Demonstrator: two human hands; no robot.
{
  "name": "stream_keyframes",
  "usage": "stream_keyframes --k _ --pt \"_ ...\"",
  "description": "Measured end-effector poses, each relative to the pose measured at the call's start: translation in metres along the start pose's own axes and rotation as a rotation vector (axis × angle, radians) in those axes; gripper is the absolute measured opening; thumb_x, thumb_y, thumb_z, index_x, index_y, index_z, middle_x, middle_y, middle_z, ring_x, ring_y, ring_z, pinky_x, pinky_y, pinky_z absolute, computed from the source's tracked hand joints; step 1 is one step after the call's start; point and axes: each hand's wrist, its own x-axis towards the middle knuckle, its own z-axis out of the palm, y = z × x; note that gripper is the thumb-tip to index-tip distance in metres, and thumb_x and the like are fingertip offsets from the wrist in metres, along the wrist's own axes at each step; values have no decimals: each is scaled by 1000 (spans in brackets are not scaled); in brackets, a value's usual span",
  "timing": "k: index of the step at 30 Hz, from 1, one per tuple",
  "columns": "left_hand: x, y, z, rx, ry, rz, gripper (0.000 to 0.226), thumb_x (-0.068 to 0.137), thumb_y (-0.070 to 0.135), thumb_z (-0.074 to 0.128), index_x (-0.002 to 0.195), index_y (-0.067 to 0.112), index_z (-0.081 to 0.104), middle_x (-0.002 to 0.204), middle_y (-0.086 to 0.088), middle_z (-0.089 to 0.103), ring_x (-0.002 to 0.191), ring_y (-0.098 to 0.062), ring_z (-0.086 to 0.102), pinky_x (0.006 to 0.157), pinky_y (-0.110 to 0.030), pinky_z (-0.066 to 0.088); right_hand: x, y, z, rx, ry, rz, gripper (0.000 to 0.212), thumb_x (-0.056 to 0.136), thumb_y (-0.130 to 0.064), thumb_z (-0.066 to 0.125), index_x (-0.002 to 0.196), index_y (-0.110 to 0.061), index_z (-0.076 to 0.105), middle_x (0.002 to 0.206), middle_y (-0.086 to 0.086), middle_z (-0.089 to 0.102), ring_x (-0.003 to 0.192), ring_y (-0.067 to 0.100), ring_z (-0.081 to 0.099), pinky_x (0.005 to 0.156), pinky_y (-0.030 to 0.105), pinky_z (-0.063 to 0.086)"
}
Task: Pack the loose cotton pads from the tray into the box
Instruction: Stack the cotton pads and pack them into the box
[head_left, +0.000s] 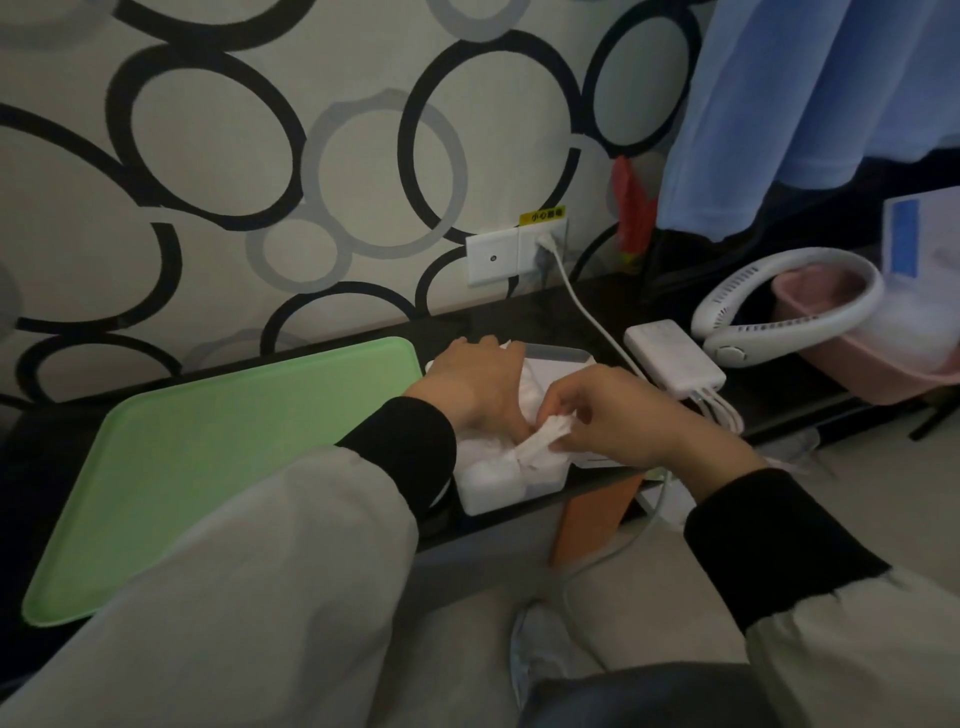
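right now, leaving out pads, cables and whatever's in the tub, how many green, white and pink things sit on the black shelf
green: 1, tray
white: 3, box, charger block, neck fan
pink: 1, tub
total: 5

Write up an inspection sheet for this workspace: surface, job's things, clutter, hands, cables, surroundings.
Surface: dark tabletop against the wall.
Job's things: green tray, no pads seen on its visible part; white box to its right, holding cotton pads.
Clutter: white charger, neck fan, pink basin.
Hands: left hand lies over the box; right hand pinches a crumpled white piece above it.
Cables: white cord runs from wall socket to the charger; more cords leave the charger's near end.
Surroundings: ring-patterned wall, hanging blue cloth.
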Motion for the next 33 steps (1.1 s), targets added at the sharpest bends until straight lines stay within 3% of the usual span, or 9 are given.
stream_keyframes --k 2,3,6,10,18,25,30,33 --pt "0 0 1 -5 0 -10 118 55 73 78 150 23 30 138 -9 48 126 -35 46 108 -48 41 1 -8 0 -147 -17 -9 17 85 -18 71 93 -32 75 90 -13 69 79 -5 57 68 11 44" --pt "0 0 1 -3 -3 -13 119 55 72 79 151 23 28 139 -9 47 127 -35 46 108 -48 41 3 -13 2 -245 -26 -3 17 86 -19 69 95 -33 74 94 -10 69 86 1 59 75 21 50" --pt "-1 3 -1 16 -17 -18 122 56 68 81 153 21 25 142 -10 45 129 -35 45 109 -47 40 9 -31 10 -561 -43 42 20 91 -21 60 108 -27 69 103 0 65 96 21 61 77 36 52" --pt "1 1 0 24 -31 -14 118 60 64 81 153 22 24 145 -12 42 130 -35 44 111 -48 38 15 -38 17 -611 -73 87 23 91 -17 60 114 -17 63 107 7 63 98 26 62 84 45 55" --pt "2 -3 5 -25 -15 -15 122 56 71 78 154 24 23 145 -9 42 130 -34 42 111 -49 38 8 -37 7 -442 -276 158 30 92 -15 53 117 -20 68 110 6 66 98 24 62 88 42 55" --pt "5 -6 7 -29 -11 -12 127 54 71 78 156 23 18 150 -10 37 135 -35 38 115 -50 33 4 -53 18 -489 -410 173 39 96 -25 50 134 -20 56 128 6 58 115 26 55 90 36 43" --pt "10 -11 9 -64 -16 -20 130 47 70 74 155 24 17 150 -11 37 139 -35 36 117 -53 29 5 -52 26 -518 -323 151 36 93 -32 56 126 -20 58 118 5 61 107 25 59 91 39 49" --pt "10 -10 8 -64 -24 -22 132 46 72 74 155 24 18 151 -10 36 140 -36 34 117 -53 28 4 -50 23 -499 -311 147 33 92 -34 58 120 -18 62 95 0 57 94 22 59 87 39 52"
